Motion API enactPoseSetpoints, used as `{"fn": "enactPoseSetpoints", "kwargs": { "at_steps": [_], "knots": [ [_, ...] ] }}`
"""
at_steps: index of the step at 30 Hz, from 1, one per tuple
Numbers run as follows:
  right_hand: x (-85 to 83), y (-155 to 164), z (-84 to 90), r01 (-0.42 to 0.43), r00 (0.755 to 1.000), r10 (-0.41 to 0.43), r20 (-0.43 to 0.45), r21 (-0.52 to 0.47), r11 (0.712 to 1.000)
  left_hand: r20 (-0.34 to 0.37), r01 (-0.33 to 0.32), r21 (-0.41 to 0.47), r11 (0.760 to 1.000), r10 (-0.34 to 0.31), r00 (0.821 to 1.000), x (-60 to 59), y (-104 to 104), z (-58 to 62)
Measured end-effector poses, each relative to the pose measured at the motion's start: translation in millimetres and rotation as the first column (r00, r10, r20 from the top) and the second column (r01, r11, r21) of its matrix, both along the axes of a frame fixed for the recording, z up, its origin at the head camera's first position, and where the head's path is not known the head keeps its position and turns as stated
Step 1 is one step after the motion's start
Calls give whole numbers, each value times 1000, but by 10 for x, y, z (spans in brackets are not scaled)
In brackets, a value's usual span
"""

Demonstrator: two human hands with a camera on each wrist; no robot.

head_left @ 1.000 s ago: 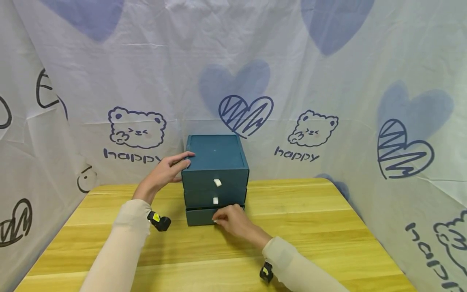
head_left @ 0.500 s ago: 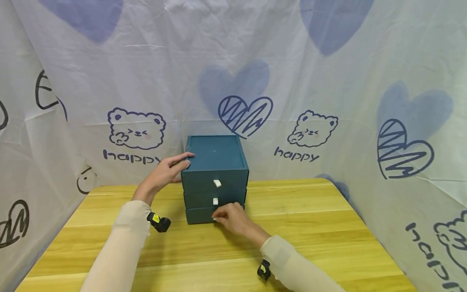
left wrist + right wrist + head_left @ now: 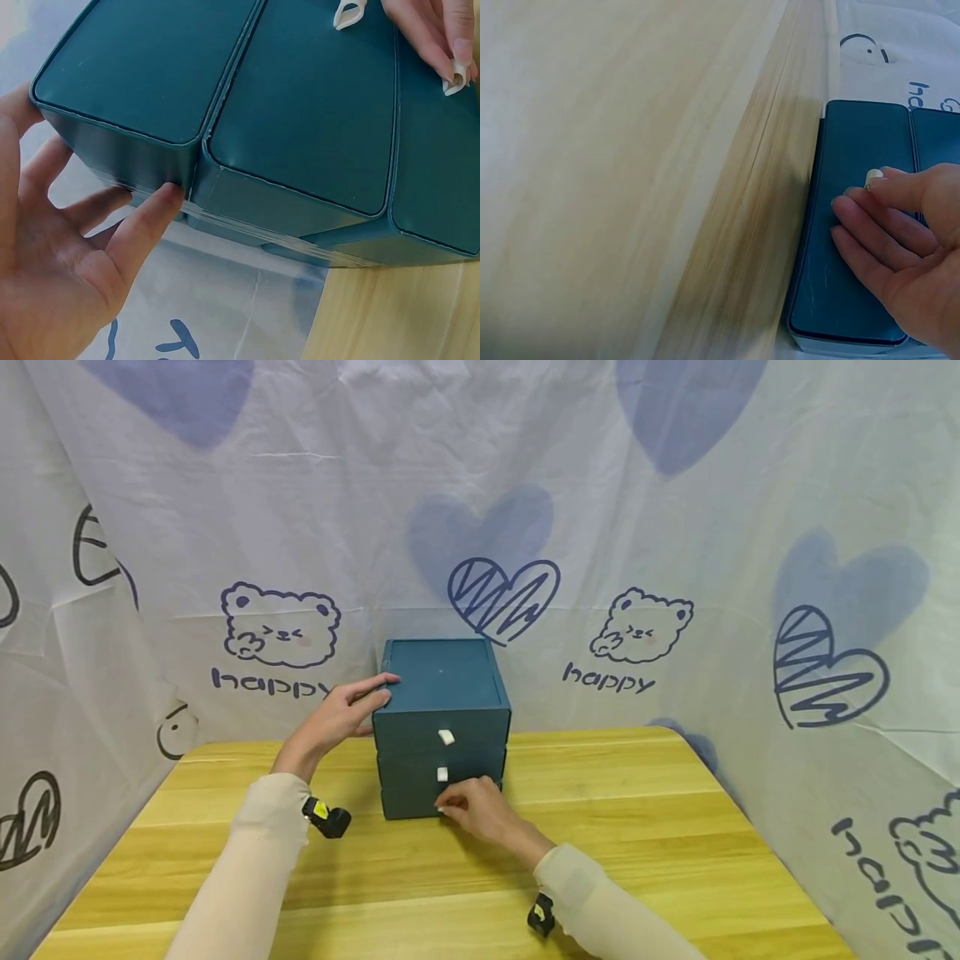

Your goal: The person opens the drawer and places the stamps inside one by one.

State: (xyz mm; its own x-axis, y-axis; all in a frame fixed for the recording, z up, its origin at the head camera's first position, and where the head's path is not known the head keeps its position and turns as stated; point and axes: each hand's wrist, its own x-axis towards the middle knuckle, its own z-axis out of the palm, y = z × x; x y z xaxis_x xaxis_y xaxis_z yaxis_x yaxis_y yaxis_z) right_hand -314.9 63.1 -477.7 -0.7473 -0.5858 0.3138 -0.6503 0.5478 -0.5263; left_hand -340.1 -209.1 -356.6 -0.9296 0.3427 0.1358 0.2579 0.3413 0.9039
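A dark teal three-drawer box (image 3: 442,677) stands on the table, all its drawer fronts flush. Small white pull tabs mark the upper drawer (image 3: 480,732) and the middle drawer (image 3: 405,770). My left hand (image 3: 337,718) rests against the box's left side, fingers fairly straight, fingertips touching its side and top edge; the left wrist view shows the spread fingers (image 3: 150,217) on the side wall. My right hand (image 3: 483,814) pinches the white pull tab (image 3: 874,177) of the bottom drawer (image 3: 408,804) between thumb and forefinger, other fingers near the drawer front.
The wooden table (image 3: 637,843) extends around the box to both sides and in front. A white cloth backdrop (image 3: 360,510) with hearts and bears hangs right behind the box and along both sides. Each sleeved wrist carries a black camera (image 3: 327,818).
The bottom drawer has slid back into the box, pushed by my right hand, and the gap above its front has closed. My left hand has stayed on the box's side.
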Motion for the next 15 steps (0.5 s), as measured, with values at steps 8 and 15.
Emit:
{"fn": "enactPoseSetpoints", "kwargs": {
  "at_steps": [8, 15],
  "knots": [
    [17, 143, 2, -63, 995, 65, 71, -41, 997, -46, -14, -7, 1000, 14, 999, -18, 38, -38],
    [46, 434, 85, -51, 978, 73, 195, -116, 992, -124, -58, 24, 998, 61, 990, -8, -15, -104]
  ]
}}
